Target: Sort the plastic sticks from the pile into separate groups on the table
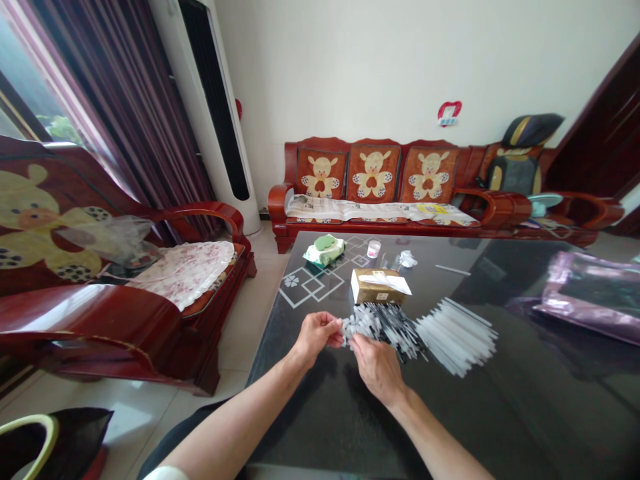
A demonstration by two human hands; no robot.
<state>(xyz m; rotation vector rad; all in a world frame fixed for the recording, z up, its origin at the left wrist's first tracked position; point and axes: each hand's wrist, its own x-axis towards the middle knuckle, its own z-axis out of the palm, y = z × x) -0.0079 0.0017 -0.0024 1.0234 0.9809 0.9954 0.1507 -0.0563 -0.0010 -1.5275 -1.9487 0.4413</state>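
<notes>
My left hand (319, 335) is at the left end of a heap of small whitish pieces (365, 321), its thumb and fingertips pinched together. What they hold is too small to make out. Close beside it, my right hand (377, 370) has its fingers curled in at the near edge of the same heap. Its fingertips are partly hidden, and I cannot tell what is in them. Just right of the whitish pieces lies a pile of thin black sticks (400, 331). Further right, white translucent tubes (457, 338) lie side by side in a fanned stack.
Behind the piles stands a gold tissue box (377, 292). Wet wipes (325, 251), a small white jar (373, 249), crumpled tissue (407, 259) and one loose tube (453, 270) lie further back on the dark table (310, 413). Purple plastic packaging (555, 293) rests at the right.
</notes>
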